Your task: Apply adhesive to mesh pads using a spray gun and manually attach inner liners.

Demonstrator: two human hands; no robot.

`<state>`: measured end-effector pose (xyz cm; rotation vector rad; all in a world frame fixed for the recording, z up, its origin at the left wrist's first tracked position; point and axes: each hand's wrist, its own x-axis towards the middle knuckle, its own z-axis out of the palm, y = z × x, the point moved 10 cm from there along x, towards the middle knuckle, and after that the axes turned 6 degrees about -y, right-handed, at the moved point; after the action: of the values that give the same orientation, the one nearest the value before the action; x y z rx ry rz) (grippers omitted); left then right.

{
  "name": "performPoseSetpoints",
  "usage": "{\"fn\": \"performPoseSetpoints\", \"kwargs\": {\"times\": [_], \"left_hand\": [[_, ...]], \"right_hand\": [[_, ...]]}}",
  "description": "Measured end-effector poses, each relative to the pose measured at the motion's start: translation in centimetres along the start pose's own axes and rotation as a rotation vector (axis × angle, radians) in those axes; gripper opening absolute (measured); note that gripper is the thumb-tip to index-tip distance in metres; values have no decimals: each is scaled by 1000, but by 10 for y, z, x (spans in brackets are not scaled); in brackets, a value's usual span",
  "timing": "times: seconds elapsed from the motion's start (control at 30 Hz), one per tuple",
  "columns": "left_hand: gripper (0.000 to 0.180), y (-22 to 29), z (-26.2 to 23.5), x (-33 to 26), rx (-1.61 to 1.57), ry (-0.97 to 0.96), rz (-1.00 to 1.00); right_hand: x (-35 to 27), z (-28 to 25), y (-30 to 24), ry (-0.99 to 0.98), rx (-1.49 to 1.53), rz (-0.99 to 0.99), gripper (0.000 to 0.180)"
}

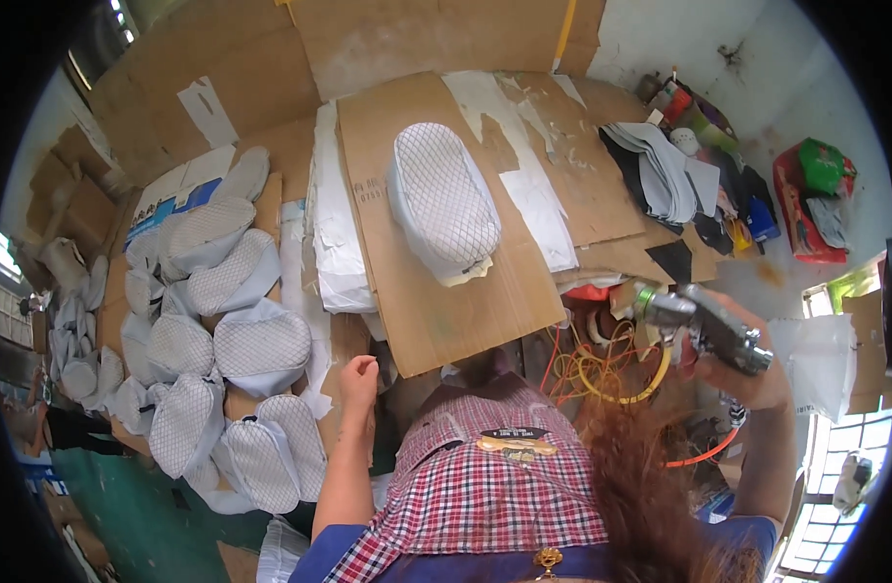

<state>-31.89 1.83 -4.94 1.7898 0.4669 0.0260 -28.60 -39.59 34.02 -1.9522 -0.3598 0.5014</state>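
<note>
A grey oblong padded piece [446, 194] with a diamond-quilted top and smooth pale sides lies on a brown cardboard sheet [465, 330] in front of me. A scrap of pale lining shows under its near end. In my right hand [747, 340], raised at the right, is a metal spray gun [703, 325], its nozzle end pointing left. A hose trails below it. My left hand [358, 382] is closed, fingers curled together, with nothing visible in them. It hovers just left of the cardboard's near edge, apart from the padded piece.
Several similar quilted pieces [261, 345] are heaped on the left. Grey sheet material [660, 175] lies at the right back, near a red bag [810, 204]. Yellow and orange hoses [616, 374] tangle below the table's right edge. Cardboard [446, 44] lines the back.
</note>
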Motion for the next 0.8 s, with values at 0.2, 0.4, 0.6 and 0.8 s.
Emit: {"fn": "performPoseSetpoints", "kwargs": {"times": [0.2,0.4,0.6,0.8], "left_hand": [[13,-13,-4,6,-4,12,-8],[13,-23,1,12,-49,-13,-37],[13,-26,-26,10,18,105,39],[11,2,-1,24,-144,180,-131]], "right_hand": [[-10,-9,-9,65,-11,107,58],[-2,-10,-14,148,33,64,61],[-6,-18,-3,54,-30,141,60],[26,-25,-9,37,62,-10,59]]}}
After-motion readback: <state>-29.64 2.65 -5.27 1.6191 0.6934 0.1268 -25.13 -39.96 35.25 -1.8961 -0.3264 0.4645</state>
